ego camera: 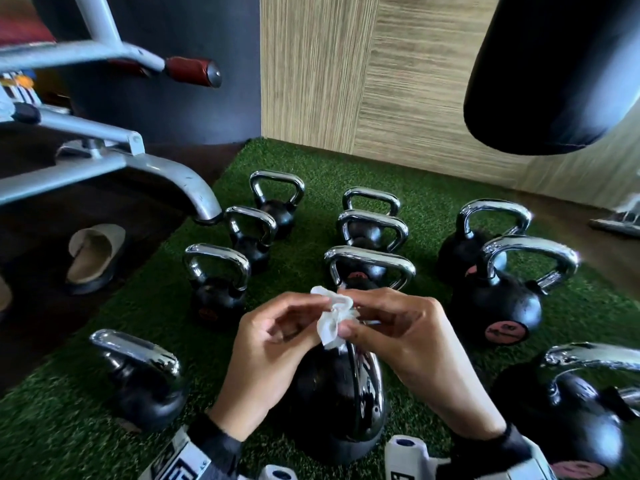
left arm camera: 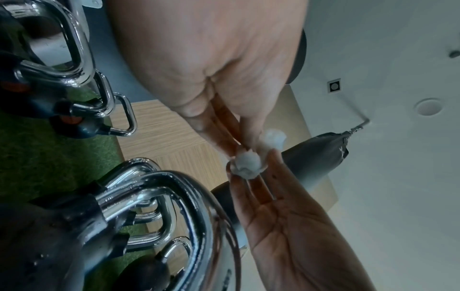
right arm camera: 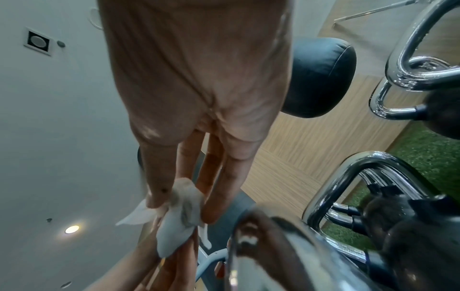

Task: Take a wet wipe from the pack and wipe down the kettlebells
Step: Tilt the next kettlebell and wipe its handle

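A crumpled white wet wipe [ego camera: 331, 318] is held in the air between both hands. My left hand [ego camera: 313, 308] pinches its left side and my right hand [ego camera: 348, 322] pinches its right side with thumb and fingers. Directly below the hands stands a large black kettlebell [ego camera: 341, 410] with a chrome handle. Several more black kettlebells, such as one at the left [ego camera: 214, 292] and one at the right [ego camera: 498, 299], stand in rows on the green turf [ego camera: 294, 268]. The left wrist view shows the wipe [left arm camera: 247, 165] bunched between fingertips, as does the right wrist view's wipe [right arm camera: 183, 214]. No wipe pack is in view.
A grey machine frame [ego camera: 104, 161] with a red-padded bar reaches in from the left, its foot at the turf's edge. A black punching bag [ego camera: 554, 71] hangs at the upper right. A beige sandal [ego camera: 93, 258] lies on the dark floor at left. A wood-grain wall [ego camera: 346, 81] stands behind.
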The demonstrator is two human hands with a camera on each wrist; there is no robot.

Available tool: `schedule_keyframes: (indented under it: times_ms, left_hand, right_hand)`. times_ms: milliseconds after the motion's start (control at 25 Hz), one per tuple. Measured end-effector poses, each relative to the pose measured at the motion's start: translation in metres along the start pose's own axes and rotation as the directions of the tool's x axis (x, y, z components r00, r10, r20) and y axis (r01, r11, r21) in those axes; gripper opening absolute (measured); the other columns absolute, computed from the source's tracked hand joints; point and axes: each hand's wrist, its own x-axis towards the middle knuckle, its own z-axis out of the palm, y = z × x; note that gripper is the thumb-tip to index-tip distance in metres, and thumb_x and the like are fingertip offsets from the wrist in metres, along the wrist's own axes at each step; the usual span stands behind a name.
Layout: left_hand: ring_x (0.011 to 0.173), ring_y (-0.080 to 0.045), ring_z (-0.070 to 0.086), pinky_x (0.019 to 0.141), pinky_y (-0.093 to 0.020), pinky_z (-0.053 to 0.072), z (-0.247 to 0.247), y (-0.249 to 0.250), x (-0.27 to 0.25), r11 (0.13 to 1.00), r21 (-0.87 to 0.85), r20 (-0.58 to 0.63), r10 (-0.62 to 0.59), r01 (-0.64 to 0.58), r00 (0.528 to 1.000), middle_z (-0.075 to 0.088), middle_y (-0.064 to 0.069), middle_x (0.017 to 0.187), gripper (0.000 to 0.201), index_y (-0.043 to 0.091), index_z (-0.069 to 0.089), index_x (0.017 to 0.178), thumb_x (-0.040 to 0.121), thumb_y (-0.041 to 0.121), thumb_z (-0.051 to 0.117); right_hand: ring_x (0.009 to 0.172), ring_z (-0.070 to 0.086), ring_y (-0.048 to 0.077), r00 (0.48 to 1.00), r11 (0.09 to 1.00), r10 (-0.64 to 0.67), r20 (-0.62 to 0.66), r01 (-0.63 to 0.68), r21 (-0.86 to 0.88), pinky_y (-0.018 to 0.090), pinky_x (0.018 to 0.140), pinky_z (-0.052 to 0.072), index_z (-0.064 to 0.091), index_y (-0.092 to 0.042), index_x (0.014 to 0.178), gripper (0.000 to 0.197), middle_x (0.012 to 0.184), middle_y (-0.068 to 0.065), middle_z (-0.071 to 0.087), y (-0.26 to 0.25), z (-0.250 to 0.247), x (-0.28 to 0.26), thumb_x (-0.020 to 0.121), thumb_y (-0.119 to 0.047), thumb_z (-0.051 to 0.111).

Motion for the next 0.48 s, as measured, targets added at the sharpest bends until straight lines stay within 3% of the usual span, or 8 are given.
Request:
schedule_keyframes:
  times_ms: [120, 200, 280, 320, 360, 400, 440, 480]
  left_hand:
    - [0.081, -0.014, 0.073, 0.071, -0.022, 0.058, 0.008, -0.001, 0.002, 0.994, -0.044, -0.07, -0.108, 0.105, 0.992, 0.077, -0.006, 0.091, 0.026, 0.008, 0.069, 0.102, 0.079, 0.001, 0.078]
    - [0.081, -0.014, 0.073, 0.068, -0.025, 0.058, 0.008, -0.009, 0.001, 0.977, -0.023, -0.067, -0.214, 0.212, 0.975, 0.076, -0.003, 0.096, 0.033, 0.013, 0.066, 0.114, 0.088, -0.008, 0.068]
    - [0.098, -0.013, 0.072, 0.076, -0.028, 0.057, -0.002, -0.025, -0.005, 0.941, 0.155, -0.069, -0.294, 0.301, 0.953, 0.074, 0.006, 0.108, 0.059, 0.028, 0.065, 0.123, 0.088, -0.018, 0.055]
    - [0.113, -0.008, 0.066, 0.088, -0.03, 0.056, -0.007, -0.034, -0.011, 0.895, 0.291, -0.023, -0.346, 0.338, 0.938, 0.071, 0.013, 0.119, 0.072, 0.037, 0.06, 0.13, 0.083, -0.018, 0.053]
    - [0.132, -0.003, 0.053, 0.106, -0.033, 0.049, -0.011, -0.041, -0.017, 0.828, 0.425, 0.065, -0.43, 0.365, 0.901, 0.06, 0.019, 0.137, 0.084, 0.044, 0.05, 0.14, 0.077, -0.012, 0.056]
    - [0.149, -0.002, 0.031, 0.121, -0.036, 0.035, -0.012, -0.046, -0.024, 0.76, 0.541, 0.18, -0.523, 0.36, 0.833, 0.039, 0.02, 0.158, 0.096, 0.046, 0.033, 0.152, 0.074, -0.001, 0.062]
    - [0.156, -0.004, 0.005, 0.128, -0.038, 0.019, -0.011, -0.051, -0.031, 0.7, 0.642, 0.282, -0.594, 0.312, 0.754, 0.011, 0.02, 0.168, 0.108, 0.044, 0.011, 0.16, 0.073, 0.013, 0.068]
    - [0.154, -0.004, -0.017, 0.129, -0.039, 0.005, -0.006, -0.058, -0.037, 0.648, 0.726, 0.34, -0.63, 0.232, 0.698, -0.015, 0.024, 0.166, 0.122, 0.039, -0.01, 0.16, 0.072, 0.03, 0.074]
  right_hand:
    - [0.087, 0.078, 0.025, 0.998, 0.999, 0.025, -0.066, -0.022, 0.037, 0.037, 0.081, 0.06, 0.082, -0.014, 0.099, 0.022, 0.094, 0.006, 0.08, 0.009, 0.0, -0.001, 0.078, -0.007, 0.084]
    - [0.085, 0.077, 0.03, 0.99, 0.995, 0.042, -0.137, -0.03, 0.09, 0.043, 0.081, 0.061, 0.082, -0.011, 0.095, 0.02, 0.091, 0.011, 0.08, 0.015, -0.004, -0.001, 0.076, -0.003, 0.083]
    - [0.08, 0.076, 0.027, 0.967, 0.986, 0.072, -0.244, -0.032, 0.164, 0.038, 0.076, 0.063, 0.082, -0.008, 0.092, 0.02, 0.089, 0.015, 0.08, 0.024, -0.016, -0.003, 0.074, 0.0, 0.081]
    - [0.079, 0.076, 0.026, 0.952, 0.979, 0.096, -0.289, -0.038, 0.2, 0.033, 0.074, 0.062, 0.081, -0.007, 0.092, 0.02, 0.089, 0.016, 0.079, 0.03, -0.024, -0.006, 0.073, 0.001, 0.08]
    - [0.08, 0.076, 0.025, 0.938, 0.973, 0.129, -0.32, -0.056, 0.225, 0.029, 0.074, 0.062, 0.081, -0.005, 0.094, 0.022, 0.091, 0.017, 0.079, 0.036, -0.032, -0.009, 0.073, 0.002, 0.079]
    - [0.084, 0.076, 0.025, 0.927, 0.967, 0.161, -0.339, -0.079, 0.243, 0.027, 0.075, 0.061, 0.08, -0.003, 0.097, 0.023, 0.093, 0.018, 0.079, 0.044, -0.038, -0.012, 0.074, 0.003, 0.079]
    - [0.087, 0.076, 0.026, 0.916, 0.961, 0.193, -0.352, -0.104, 0.258, 0.026, 0.078, 0.06, 0.079, -0.002, 0.099, 0.024, 0.095, 0.018, 0.079, 0.052, -0.043, -0.014, 0.076, 0.004, 0.078]
    - [0.09, 0.075, 0.025, 0.905, 0.953, 0.224, -0.361, -0.126, 0.275, 0.025, 0.079, 0.06, 0.079, -0.002, 0.101, 0.025, 0.097, 0.017, 0.079, 0.061, -0.047, -0.016, 0.077, 0.006, 0.077]
